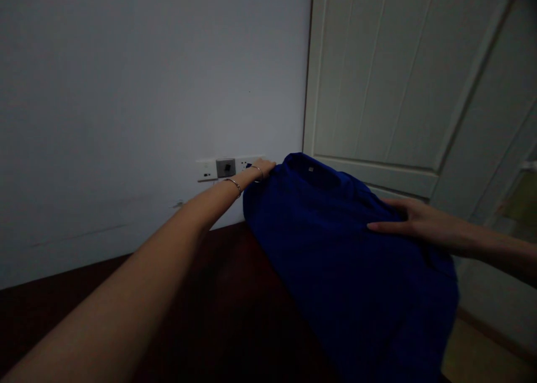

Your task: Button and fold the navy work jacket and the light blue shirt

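A dark blue shirt (331,232) hangs spread between my hands, its round collar at the top with a small pale label inside. My left hand (265,167) reaches far forward and grips the shirt at its left shoulder, beside the wall; two thin bracelets circle that wrist. At the right shoulder my right hand (400,218) pinches the cloth, thumb in front and the other fingers mostly hidden behind it. The lower part of the shirt drops over the dark table and out of the frame at the bottom.
Behind the left hand, white sockets (207,171) and a grey switch plate (225,168) sit on the pale wall (146,81). A panelled white door (373,75) stands at the right. Below lies a dark reddish tabletop (235,293).
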Action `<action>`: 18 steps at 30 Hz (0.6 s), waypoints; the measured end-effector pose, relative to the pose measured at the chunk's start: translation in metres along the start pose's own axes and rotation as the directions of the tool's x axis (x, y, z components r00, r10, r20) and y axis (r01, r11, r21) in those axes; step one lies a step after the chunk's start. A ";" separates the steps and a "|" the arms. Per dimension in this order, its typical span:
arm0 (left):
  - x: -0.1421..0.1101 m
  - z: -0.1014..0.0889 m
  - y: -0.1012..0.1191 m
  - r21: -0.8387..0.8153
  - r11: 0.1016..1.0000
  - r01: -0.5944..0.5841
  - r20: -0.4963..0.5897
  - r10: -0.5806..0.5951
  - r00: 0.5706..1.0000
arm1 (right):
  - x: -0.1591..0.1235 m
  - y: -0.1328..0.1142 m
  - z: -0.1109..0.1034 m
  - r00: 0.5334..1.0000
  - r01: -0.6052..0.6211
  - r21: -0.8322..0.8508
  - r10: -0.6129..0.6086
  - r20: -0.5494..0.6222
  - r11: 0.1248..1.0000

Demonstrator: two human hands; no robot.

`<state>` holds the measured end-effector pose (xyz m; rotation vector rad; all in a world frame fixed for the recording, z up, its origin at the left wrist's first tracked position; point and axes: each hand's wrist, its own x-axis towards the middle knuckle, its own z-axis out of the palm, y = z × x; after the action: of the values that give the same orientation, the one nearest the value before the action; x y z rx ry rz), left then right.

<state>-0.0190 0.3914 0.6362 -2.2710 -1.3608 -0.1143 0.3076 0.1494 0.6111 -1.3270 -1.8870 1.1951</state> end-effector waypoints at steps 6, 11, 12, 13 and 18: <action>0.058 0.022 0.053 0.095 0.994 -0.063 -0.047 0.067 0.997 | 0.002 0.038 -0.034 0.987 -0.131 0.100 0.139 -0.081 0.986; 0.092 0.047 0.089 0.103 0.986 -0.129 -0.095 0.139 0.986 | 0.007 0.074 -0.062 0.979 -0.188 0.050 0.191 -0.072 0.981; 0.098 0.051 0.094 0.110 0.984 -0.144 -0.104 0.155 0.982 | 0.009 0.082 -0.068 0.978 -0.196 0.018 0.197 -0.072 0.980; 0.104 0.056 0.100 0.115 0.981 -0.156 -0.116 0.169 0.979 | 0.012 0.090 -0.075 0.977 -0.200 -0.031 0.197 -0.080 0.979; 0.123 0.087 0.126 0.071 0.990 -0.118 -0.172 0.129 0.977 | 0.038 0.139 -0.096 0.967 -0.200 -0.460 0.099 -0.233 0.865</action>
<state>0.1340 0.4811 0.5521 -2.2304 -1.1150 -0.2238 0.4339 0.2362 0.5306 -1.8113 -2.0324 0.6337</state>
